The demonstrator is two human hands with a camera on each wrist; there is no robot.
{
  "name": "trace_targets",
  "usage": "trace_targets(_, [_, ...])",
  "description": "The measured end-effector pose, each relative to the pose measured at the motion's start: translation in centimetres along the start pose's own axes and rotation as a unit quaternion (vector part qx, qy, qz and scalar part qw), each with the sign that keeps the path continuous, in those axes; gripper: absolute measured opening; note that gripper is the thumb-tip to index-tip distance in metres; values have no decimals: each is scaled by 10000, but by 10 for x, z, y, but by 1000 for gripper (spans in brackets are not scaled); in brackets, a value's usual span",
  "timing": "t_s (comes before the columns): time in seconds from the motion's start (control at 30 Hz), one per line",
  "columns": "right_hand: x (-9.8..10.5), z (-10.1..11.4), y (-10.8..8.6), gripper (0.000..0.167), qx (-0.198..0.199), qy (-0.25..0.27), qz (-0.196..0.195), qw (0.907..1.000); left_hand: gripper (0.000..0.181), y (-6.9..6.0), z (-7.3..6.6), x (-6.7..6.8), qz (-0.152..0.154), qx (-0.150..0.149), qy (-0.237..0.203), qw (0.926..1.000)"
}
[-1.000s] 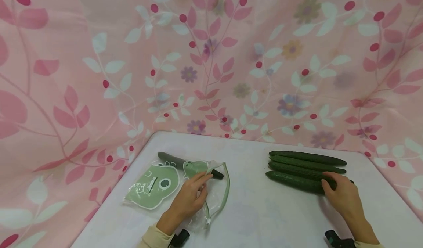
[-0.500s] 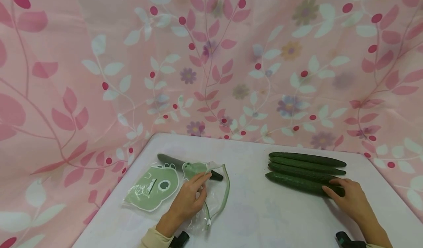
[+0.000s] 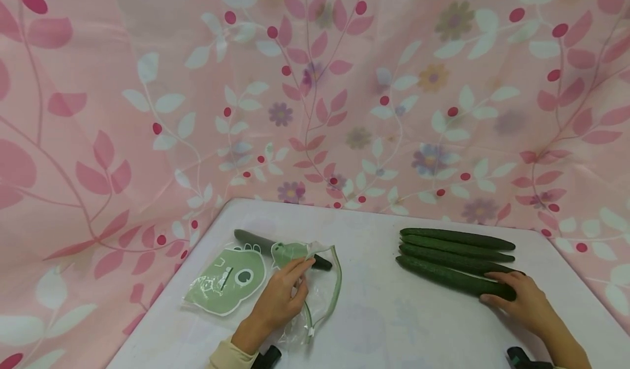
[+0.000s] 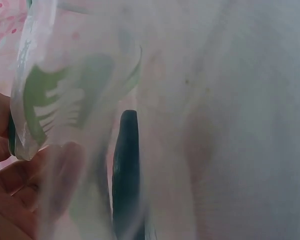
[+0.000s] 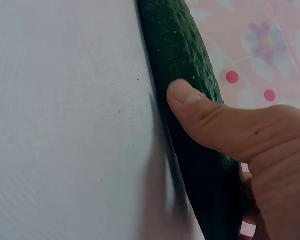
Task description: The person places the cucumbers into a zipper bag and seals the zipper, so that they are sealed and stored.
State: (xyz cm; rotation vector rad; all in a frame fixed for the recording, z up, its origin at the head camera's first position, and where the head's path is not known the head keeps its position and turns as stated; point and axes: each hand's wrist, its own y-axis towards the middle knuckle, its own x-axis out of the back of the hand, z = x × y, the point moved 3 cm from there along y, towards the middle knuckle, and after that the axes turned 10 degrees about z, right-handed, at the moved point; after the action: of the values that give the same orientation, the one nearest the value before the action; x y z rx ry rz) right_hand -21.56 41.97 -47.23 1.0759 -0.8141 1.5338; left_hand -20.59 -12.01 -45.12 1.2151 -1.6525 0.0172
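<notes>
In the head view, my left hand (image 3: 280, 292) pinches the edge of a clear zip bag (image 3: 226, 281) printed with a green cartoon monster. The bag's green zip strip (image 3: 337, 292) curves apart at its right end. A cucumber (image 3: 322, 263) lies along the bag's far side, mostly seen through plastic; the left wrist view shows its dark end (image 4: 127, 165) behind hazy film. At the right, my right hand (image 3: 524, 298) grips the near end of the front cucumber (image 3: 448, 277). The right wrist view shows the thumb (image 5: 210, 115) pressed along the cucumber's side.
Behind the front cucumber, several more cucumbers (image 3: 458, 239) lie side by side. All rest on a white table (image 3: 374, 314), with a pink floral cloth (image 3: 315, 85) hanging behind it. Black wrist devices (image 3: 268, 357) are at the bottom edge.
My right hand has moved slightly right and toward me, and its fingers now close round the front cucumber's end, which has shifted a little toward me. My left hand stays on the bag.
</notes>
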Motion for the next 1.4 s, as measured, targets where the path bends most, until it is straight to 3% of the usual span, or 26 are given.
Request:
trace_targets(0.37, [-6,7,-5,42,635,71,-547,9965,52,0,-1,0,-34,-80,207,9997])
trace_targets(0.7, [-7,5,-5,48,351,274,-388,9983,53,0,-2,0,-33,-69,146,9999])
trace_targets(0.9, [-6,3,-6,46,395,247,-391,9981,53,0,0,-1,-133,-108,80,9998])
trace_targets(1.13, [-7,-2,-12,47,389,413,-194,9982,54,0,2,-2,-142,-139,-318,9993])
trace_targets(1.4, [-8,-2,-12,41,332,489,-383,9975,55,1,3,-3,-146,-21,-739,9972])
